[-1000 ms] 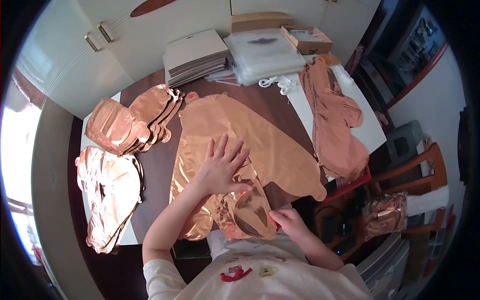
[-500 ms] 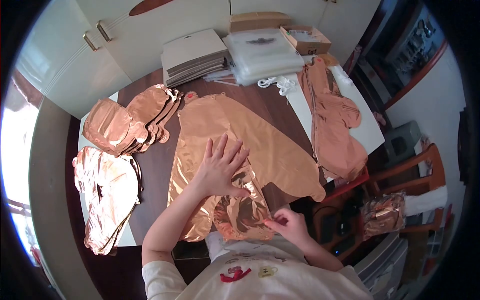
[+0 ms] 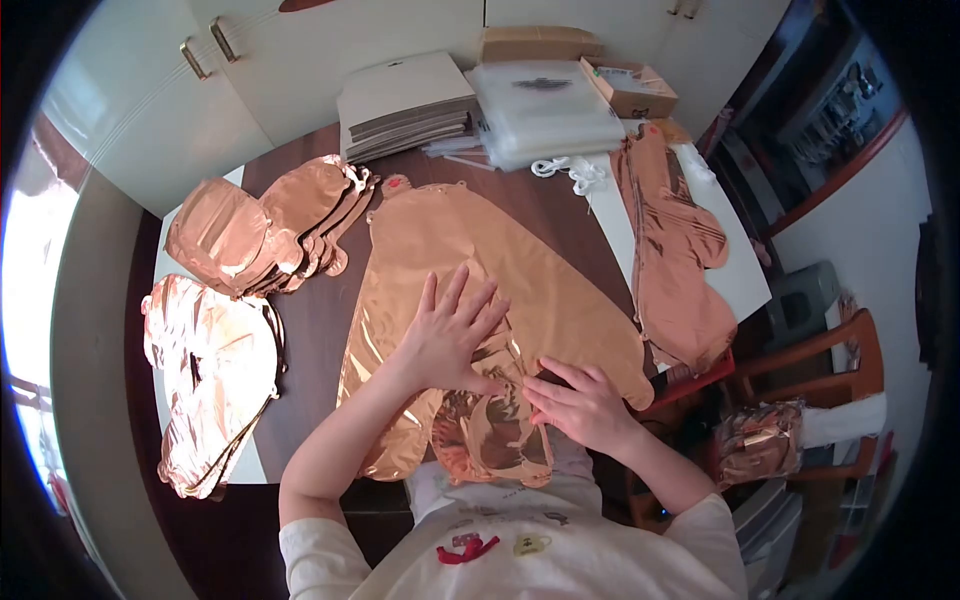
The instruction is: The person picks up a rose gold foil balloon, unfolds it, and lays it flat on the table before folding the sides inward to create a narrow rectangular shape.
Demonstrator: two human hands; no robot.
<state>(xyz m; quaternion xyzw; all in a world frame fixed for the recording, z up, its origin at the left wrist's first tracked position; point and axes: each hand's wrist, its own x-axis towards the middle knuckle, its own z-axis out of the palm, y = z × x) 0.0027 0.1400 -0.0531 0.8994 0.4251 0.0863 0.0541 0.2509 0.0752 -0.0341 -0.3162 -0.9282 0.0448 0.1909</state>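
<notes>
A large flat rose-gold foil balloon [image 3: 470, 230] lies on the dark tabletop before me, its near part folded over and hanging toward my shirt. My left hand [image 3: 455, 335] rests palm down on it, with fingers spread. Close beside it, my right hand [image 3: 580, 400] touches the edge of the shiny folded part [image 3: 500, 430]. Its fingers are stretched out and apart; the thumb side meets the foil.
Stacked foil balloons [image 3: 225, 240] and a bright foil pile [image 3: 215, 370] lie at left. More foil balloons [image 3: 670, 260] lie at right. Grey cards [image 3: 405, 100], clear plastic bags [image 3: 545, 110], white cord [image 3: 575, 173] and a cardboard box [image 3: 640, 98] stand behind. A wooden chair [image 3: 860, 360] holds a package.
My right hand has moved up and forward along the foil's edge, from a pinch at the lower corner to stretched fingers. My left hand stays spread on the balloon. The view has shifted slightly.
</notes>
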